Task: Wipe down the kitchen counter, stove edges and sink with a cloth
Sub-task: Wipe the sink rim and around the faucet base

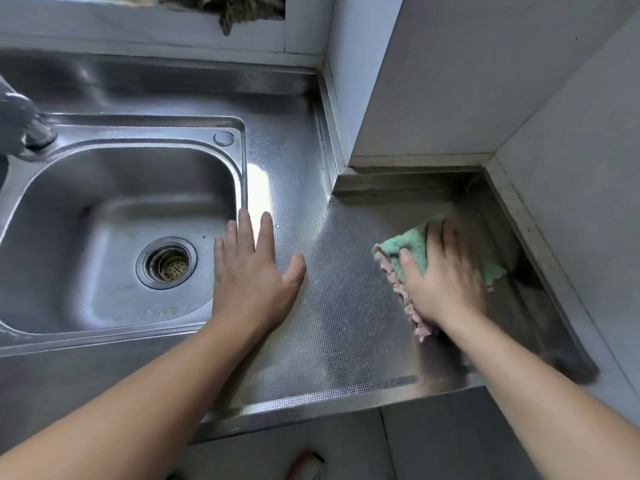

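A stainless steel counter (346, 323) with a dimpled surface runs from the sink (114, 216) on the left to a tiled corner on the right. My right hand (443, 275) presses flat on a green and pink cloth (408, 247) on the counter's right part; the hand looks blurred. My left hand (252, 268) lies flat with fingers spread on the counter, just at the sink's right rim, holding nothing. The sink basin holds a round drain strainer (168, 263).
A tap (31, 123) stands at the sink's far left. Grey tiled walls (450, 81) box in the counter at the back and right, with a raised metal lip along them. The counter's front edge (311, 407) drops to a tiled floor, where a slipper tip (306, 465) shows.
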